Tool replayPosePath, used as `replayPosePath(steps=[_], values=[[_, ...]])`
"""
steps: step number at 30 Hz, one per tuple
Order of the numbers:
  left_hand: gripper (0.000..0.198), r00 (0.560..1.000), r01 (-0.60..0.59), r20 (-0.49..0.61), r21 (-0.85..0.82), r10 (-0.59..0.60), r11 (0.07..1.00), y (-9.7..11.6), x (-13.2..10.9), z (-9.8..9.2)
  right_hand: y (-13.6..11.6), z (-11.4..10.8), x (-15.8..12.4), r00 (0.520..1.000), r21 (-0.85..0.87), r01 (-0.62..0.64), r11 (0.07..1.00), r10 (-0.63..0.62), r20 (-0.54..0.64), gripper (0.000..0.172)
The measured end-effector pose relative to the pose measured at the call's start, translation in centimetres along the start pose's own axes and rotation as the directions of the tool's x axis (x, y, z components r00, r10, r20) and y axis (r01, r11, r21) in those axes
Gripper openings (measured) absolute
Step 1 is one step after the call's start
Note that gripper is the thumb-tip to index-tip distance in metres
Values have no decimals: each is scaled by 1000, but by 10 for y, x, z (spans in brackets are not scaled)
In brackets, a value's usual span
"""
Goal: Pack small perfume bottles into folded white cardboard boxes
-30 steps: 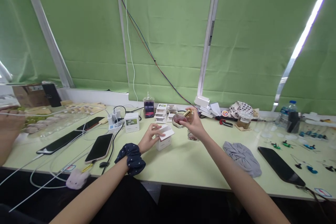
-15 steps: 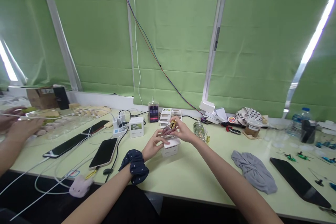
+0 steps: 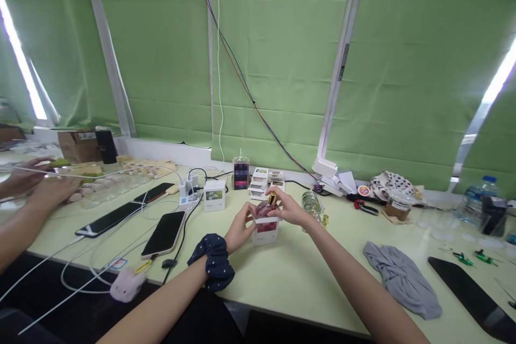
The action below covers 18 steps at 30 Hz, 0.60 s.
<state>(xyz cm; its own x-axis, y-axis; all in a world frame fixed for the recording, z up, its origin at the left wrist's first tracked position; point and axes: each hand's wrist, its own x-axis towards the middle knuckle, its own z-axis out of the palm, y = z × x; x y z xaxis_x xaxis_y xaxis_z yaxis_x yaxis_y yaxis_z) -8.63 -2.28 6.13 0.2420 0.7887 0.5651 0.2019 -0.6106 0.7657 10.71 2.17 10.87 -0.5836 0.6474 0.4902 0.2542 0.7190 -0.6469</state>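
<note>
White box (image 3: 265, 234) stands upright on the counter (image 3: 298, 279), a pink picture printed across its front with small dark lettering beneath, too small to read. Pink bottle (image 3: 263, 209) with a gold cap (image 3: 273, 199) is at the box's open top, its lower part apparently inside. The right hand (image 3: 287, 207) pinches the bottle near its cap between thumb and fingers. The left hand (image 3: 242, 224) has its fingers bent at the box's upper left edge; whether they grip box or bottle, I cannot tell.

Behind, to the left, a second white box (image 3: 214, 196) shows a green picture with pale shapes and similarly unreadable print. Clear bottles (image 3: 311, 204) lie near the right forearm, with gold showing at one end. Further right, a lidded tub (image 3: 398, 206) holds something brown, near a round, colourful label (image 3: 363, 191) whose writing is illegible. At far left, a co-worker's hands (image 3: 56, 188) are beside a clear tray (image 3: 121, 191) of pale rounded pieces; a cardboard box (image 3: 78, 148) behind bears a white label, also unreadable.
</note>
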Motion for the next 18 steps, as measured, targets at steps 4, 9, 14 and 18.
replayPosePath(steps=[4, 9, 14, 18], values=[[34, 999, 29, -22, 63, -27, 998, 1, -1, 0, 1, 5, 0, 998, -5, -30, 1000, 30, 63, 48], [39, 998, 61, -19, 96, -60, 993, 4, -2, 0, 5, 10, -2, 999, -30, 16, 999, -14, 53, 41], [38, 999, 48, 2, 101, -48, 994, 4, -1, -2, 3, 8, -2, 999, -95, 39, 995, -37, 22, 33], [30, 999, 32, 11, 106, -33, 994, 4, 0, -2, -2, 4, -2, 998, -143, -23, 989, 31, 57, 38]])
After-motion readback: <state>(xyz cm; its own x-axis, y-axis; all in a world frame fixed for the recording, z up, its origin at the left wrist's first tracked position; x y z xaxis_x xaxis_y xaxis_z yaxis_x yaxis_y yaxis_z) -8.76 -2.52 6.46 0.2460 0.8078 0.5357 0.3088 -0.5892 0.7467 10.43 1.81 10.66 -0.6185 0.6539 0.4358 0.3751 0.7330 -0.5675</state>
